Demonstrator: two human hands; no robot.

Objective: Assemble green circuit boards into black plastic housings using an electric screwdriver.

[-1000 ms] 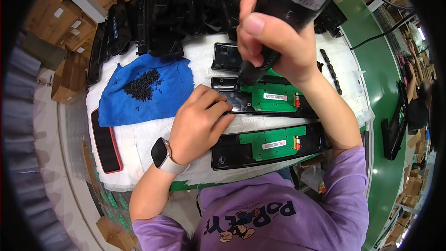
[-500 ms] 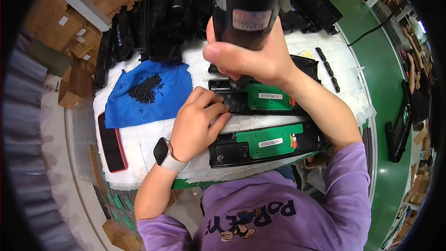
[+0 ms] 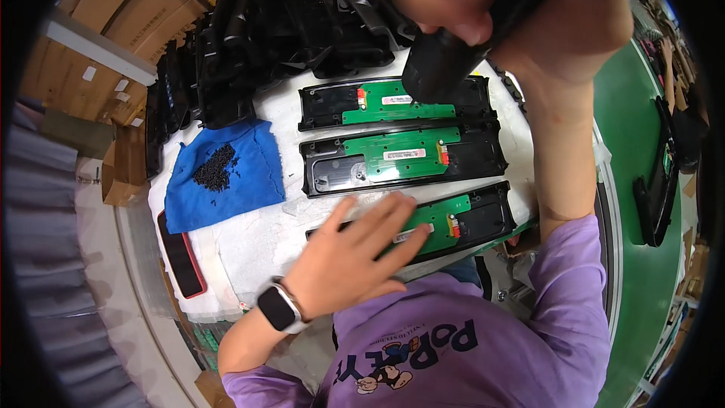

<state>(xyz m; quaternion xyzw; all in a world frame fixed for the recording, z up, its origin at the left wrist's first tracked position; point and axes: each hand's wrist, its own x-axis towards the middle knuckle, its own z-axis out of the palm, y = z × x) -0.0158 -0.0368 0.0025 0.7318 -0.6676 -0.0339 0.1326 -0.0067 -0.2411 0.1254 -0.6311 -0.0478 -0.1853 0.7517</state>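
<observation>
High over the far side of the table, my right hand is wrapped round a black electric screwdriver, tilted and close to the camera. Its tip is hard to make out in front of the far panel. My left hand has its fingers spread, lying over the left part of the near black panel and partly hiding its green circuit board. Two more black panels with green boards lie behind it: the middle panel and the far panel.
A blue cloth with a heap of small black screws lies at the left. Beside it is a phone in a red case. Black plastic housings are piled along the back. A green surface runs along the right.
My right hand has lifted the electric screwdriver off the middle panel, up and to the right. My left hand has left that panel, moved nearer and spread over the near one. The view has shifted.
</observation>
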